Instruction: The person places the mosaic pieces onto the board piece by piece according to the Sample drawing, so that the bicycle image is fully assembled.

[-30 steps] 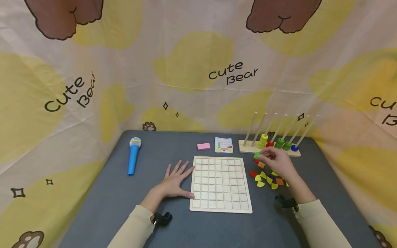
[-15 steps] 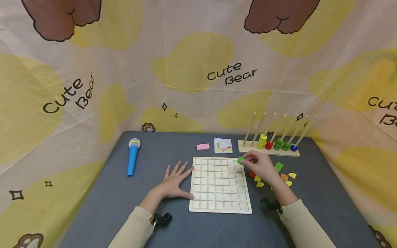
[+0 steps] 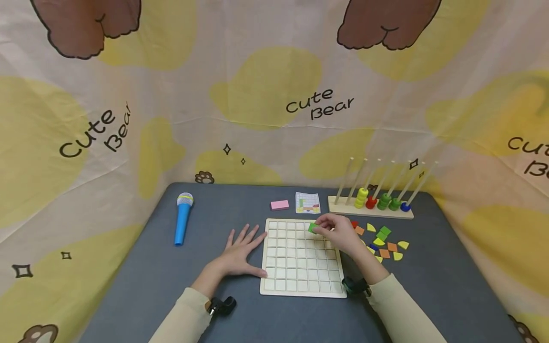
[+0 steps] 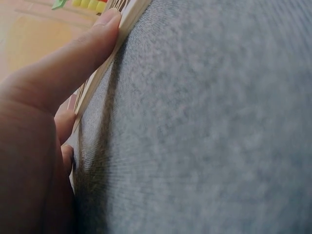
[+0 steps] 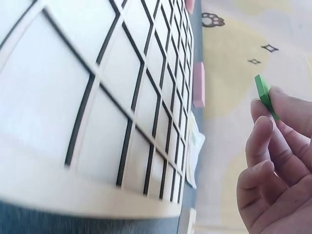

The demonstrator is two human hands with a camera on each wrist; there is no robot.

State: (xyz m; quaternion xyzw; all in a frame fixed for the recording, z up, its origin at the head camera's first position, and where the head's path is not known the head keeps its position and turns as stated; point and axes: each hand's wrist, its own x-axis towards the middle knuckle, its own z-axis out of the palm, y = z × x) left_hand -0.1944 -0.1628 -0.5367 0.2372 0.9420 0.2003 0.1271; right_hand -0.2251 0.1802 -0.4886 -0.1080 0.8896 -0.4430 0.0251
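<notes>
A pale wooden grid board [image 3: 297, 263] lies flat on the dark table. My left hand [image 3: 239, 257] is spread at the board's left side, its thumb and a fingertip right at the edge; the left wrist view shows the thumb [image 4: 73, 63] against the rim. Over the board's far right part, my right hand [image 3: 343, 234] pinches a small green square tile [image 3: 312, 228] between thumb and index finger. In the right wrist view the green tile [image 5: 263, 92] is held above the board, with the other fingers curled.
Loose tiles in yellow, orange, green, red and blue lie right of the board, including an orange tile [image 3: 384, 254]. Behind them stands a peg rack [image 3: 339, 206] with coloured beads. A pattern card [image 3: 307, 203] and pink block [image 3: 279, 205] lie behind the board; a blue toy microphone [image 3: 183, 219] is at left.
My right hand has carried the green tile leftward from the loose tiles to over the board. My left hand stays at the board's edge.
</notes>
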